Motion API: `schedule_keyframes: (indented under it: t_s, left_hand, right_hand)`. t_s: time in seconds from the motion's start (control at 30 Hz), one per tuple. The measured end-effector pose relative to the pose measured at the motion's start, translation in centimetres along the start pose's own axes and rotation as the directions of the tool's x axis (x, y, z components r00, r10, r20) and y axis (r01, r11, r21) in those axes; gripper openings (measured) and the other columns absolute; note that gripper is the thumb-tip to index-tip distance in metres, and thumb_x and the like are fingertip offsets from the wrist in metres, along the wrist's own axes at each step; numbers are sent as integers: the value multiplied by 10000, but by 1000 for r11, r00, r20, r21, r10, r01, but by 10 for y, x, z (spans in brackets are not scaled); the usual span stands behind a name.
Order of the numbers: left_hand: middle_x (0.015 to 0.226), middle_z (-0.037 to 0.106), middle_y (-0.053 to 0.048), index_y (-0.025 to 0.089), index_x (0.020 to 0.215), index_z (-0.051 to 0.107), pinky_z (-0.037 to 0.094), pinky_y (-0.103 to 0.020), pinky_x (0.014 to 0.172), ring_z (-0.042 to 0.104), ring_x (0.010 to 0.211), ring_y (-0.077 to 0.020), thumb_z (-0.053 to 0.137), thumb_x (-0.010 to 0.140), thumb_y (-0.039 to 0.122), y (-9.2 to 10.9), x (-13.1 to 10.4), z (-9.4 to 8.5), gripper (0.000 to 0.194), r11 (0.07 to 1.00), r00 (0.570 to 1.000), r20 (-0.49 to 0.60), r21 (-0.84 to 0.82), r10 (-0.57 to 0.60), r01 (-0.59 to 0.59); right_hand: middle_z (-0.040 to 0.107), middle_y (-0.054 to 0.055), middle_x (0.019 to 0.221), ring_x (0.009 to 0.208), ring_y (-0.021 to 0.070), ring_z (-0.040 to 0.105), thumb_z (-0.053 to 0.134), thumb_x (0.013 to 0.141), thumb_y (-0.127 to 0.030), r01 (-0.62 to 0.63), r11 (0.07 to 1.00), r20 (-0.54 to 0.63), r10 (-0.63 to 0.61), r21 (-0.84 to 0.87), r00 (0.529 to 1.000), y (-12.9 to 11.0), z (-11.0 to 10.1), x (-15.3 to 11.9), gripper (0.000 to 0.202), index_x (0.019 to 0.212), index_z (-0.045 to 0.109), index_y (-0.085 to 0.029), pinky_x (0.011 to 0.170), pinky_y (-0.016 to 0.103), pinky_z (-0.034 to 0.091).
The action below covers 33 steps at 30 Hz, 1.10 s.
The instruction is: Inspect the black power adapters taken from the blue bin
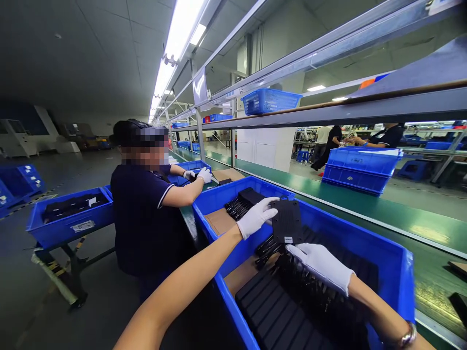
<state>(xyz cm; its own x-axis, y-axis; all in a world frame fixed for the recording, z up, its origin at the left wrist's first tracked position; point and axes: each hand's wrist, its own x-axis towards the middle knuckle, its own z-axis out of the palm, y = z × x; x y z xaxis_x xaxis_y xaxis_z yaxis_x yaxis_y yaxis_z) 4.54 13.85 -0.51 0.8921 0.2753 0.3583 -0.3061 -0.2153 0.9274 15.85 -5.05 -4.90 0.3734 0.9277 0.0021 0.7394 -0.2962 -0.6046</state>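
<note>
Head: co-worker [146,218] left of hands [257,217] [321,265]; stacked crates [359,170] on green belt [310,188].

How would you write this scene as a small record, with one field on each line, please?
Left hand: white-gloved, holding the upper side of a black case
Right hand: white-gloved, at the case's lower edge; grip unclear
Label: white, on the case
Container: blue bin, with black cables inside
Shelf: blue basket
Nearby: co-worker, dark shirt, white gloves
</note>
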Motion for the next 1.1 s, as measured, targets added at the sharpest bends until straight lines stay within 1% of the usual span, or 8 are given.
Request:
schedule_keyframes:
  t_s: [0.1,0.27,0.43,0.5,0.63,0.8,0.9,1.1]
  left_hand:
    - [1158,608,-103,183,1331,454,504,-258,671,583,943,-198,583,853,414,0,-1,0,546,1000,1000,-17,-16,-11,11]
    - [1116,616,-75,214,1300,502,490,-245,676,579,781,-129,422,924,496,-6,-1,0,477,997,995,-91,-61,-47,41]
    - [1107,630,-85,204,1311,502,470,-216,625,569,696,-101,281,932,602,-9,3,-1,592,987,992,-71,-129,-107,97]
    - [1132,626,-96,196,1319,498,456,-206,598,563,680,-98,234,925,637,-7,4,0,648,982,989,-67,-147,-131,120]
    - [1166,616,-101,189,1319,499,436,-192,571,550,667,-92,211,921,653,-4,4,1,676,975,985,-65,-168,-157,145]
    - [1150,620,-94,192,1290,520,426,-189,566,547,663,-90,233,913,662,-9,6,-1,667,969,981,-67,-178,-184,170]
    - [1120,634,-90,191,1276,531,419,-192,561,550,657,-95,245,901,680,-11,7,-1,679,965,978,-68,-186,-199,184]
    - [1095,645,-79,194,1241,555,399,-181,544,537,631,-87,244,889,696,-7,7,0,687,962,977,-48,-193,-207,195]
  right_hand:
    - [626,38,731,753,250,563,307,916,-623,16,999,9,-17,33,1000,-3,-2,-1,549,706,583,-197,675,325,392]
    - [622,28,739,752,233,557,322,908,-648,34,992,64,-42,125,997,-11,-6,-5,565,724,593,-188,666,303,413]
    - [568,13,659,680,209,529,351,889,-686,19,984,84,-35,179,996,-13,-5,-6,576,652,522,-190,614,287,400]
    - [573,16,671,690,211,531,363,887,-683,13,982,87,-30,190,996,-12,-4,-5,573,654,533,-188,630,290,405]
    - [589,24,715,727,216,528,384,890,-666,10,981,83,-26,193,996,-12,-2,-5,565,680,581,-180,656,290,406]
    - [500,-4,635,636,177,456,372,891,-672,11,981,78,-26,193,997,-13,-3,-7,565,641,514,-185,583,270,348]
    - [452,-17,605,614,166,421,378,889,-668,13,981,78,-29,195,997,-13,-2,-7,553,623,467,-192,571,267,327]
    - [462,-15,610,615,168,430,380,898,-655,10,981,69,-24,193,997,-14,-3,-7,545,629,486,-192,574,267,336]
